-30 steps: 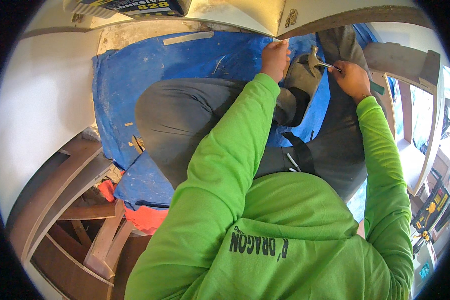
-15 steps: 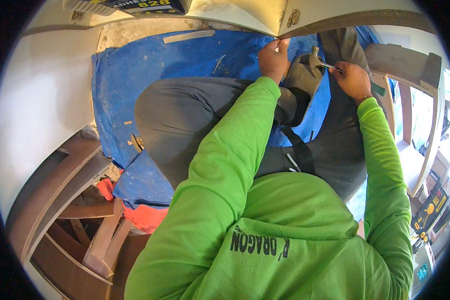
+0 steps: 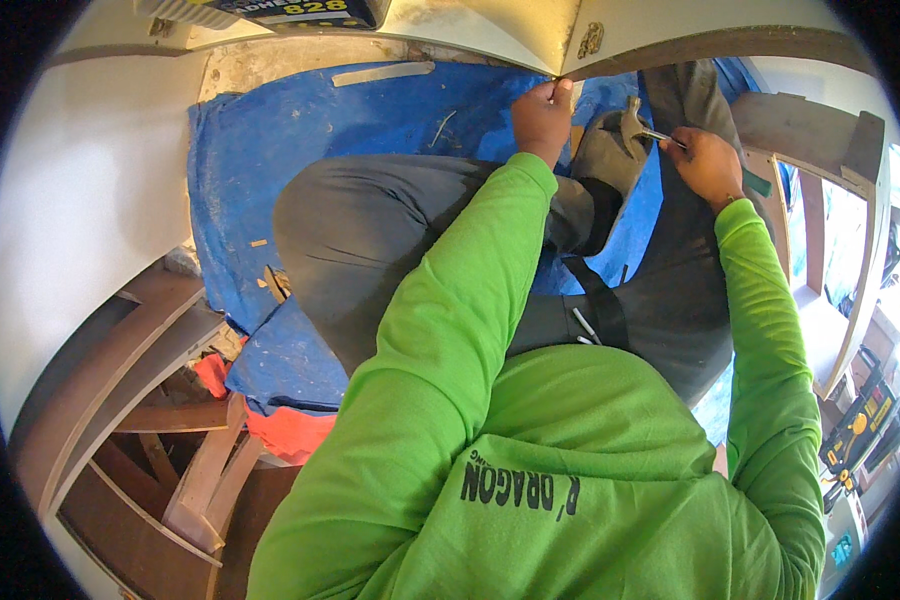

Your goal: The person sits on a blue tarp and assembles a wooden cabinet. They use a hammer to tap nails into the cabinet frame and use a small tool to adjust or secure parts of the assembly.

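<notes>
My right hand point(image 3: 708, 166) is wrapped round the handle of a claw hammer point(image 3: 633, 128), whose metal head points left over my shoe point(image 3: 607, 155). A bit of green grip point(image 3: 757, 183) shows beyond the hand. My left hand point(image 3: 543, 122) is closed, thumb up, at the lower corner where two pale cabinet panels point(image 3: 660, 28) meet. Whatever its fingers hold, if anything, is hidden or too small to make out. A gap separates the hammer head from the left hand.
Blue sheeting point(image 3: 240, 140) covers the floor under my bent legs, with a pale strip point(image 3: 383, 74) on it. Brown wooden boards point(image 3: 120, 370) are stacked at the lower left. A dark container point(image 3: 310, 12) stands at the top. A wooden frame point(image 3: 815, 130) and a yellow-black tool point(image 3: 860, 425) lie right.
My left hand has shifted slightly left and its fingers look more curled. The hammer has barely moved, staying in my right hand.
</notes>
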`<state>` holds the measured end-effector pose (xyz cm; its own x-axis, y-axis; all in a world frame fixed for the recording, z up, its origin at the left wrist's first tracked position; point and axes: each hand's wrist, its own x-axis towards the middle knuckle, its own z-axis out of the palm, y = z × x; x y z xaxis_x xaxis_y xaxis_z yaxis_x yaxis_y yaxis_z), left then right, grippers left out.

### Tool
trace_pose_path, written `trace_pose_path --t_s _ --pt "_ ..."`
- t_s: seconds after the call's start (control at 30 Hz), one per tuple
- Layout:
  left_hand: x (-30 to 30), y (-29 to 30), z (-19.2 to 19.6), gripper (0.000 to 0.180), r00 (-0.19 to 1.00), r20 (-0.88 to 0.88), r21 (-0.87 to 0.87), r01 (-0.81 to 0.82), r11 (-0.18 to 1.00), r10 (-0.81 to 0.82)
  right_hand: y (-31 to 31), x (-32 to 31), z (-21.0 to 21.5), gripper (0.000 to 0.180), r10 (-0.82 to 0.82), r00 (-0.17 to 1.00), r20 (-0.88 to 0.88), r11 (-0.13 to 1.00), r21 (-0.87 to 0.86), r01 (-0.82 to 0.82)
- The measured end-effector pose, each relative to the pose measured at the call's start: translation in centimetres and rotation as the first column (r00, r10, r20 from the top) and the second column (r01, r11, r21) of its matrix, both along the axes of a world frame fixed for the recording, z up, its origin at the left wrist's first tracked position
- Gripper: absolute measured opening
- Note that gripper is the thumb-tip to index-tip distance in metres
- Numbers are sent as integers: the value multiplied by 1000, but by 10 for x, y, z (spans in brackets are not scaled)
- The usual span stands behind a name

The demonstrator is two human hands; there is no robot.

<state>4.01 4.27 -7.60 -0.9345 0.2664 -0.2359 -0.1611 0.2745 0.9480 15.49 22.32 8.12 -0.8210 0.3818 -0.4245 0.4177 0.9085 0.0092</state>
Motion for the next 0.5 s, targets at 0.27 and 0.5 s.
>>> trace_pose_path --t_s 0.27,0.5 --pt "-2 0 6 39 999 -15 -58 37 998 -38 -1 0 2 31 -13 1000 -14 1000 0 13" --pt "0 3 4 35 991 -130 -46 -18 999 11 1 -2 -2 30 -1 1000 -1 1000 21 1"
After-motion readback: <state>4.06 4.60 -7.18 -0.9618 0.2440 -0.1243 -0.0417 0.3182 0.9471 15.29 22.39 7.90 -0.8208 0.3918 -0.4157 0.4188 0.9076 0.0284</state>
